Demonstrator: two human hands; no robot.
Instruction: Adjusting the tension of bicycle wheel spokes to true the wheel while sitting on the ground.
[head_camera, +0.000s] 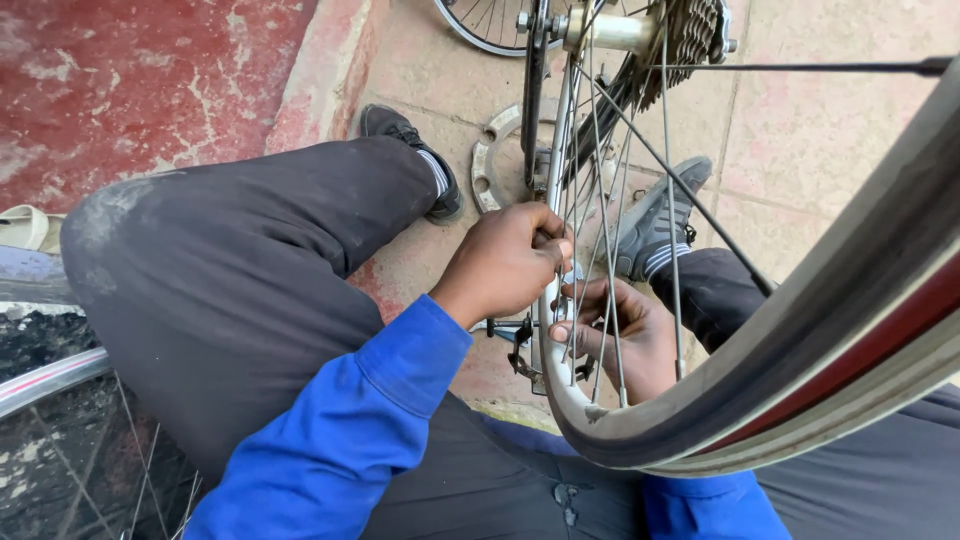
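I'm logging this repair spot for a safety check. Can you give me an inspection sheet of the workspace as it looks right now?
Surface: tiled pavement, worn; red painted floor to the left.
Job's things: bicycle wheel with tyre held upright between the knees; spokes run to a hub with cassette.
Clutter: metal ring with holes on the ground; a second rim at lower left.
Hands: left hand pinches at the rim; right hand reaches through the spokes, fingers curled.
Cables: nothing seen.
Surroundings: another wheel at the top edge; a pale sandal at far left.
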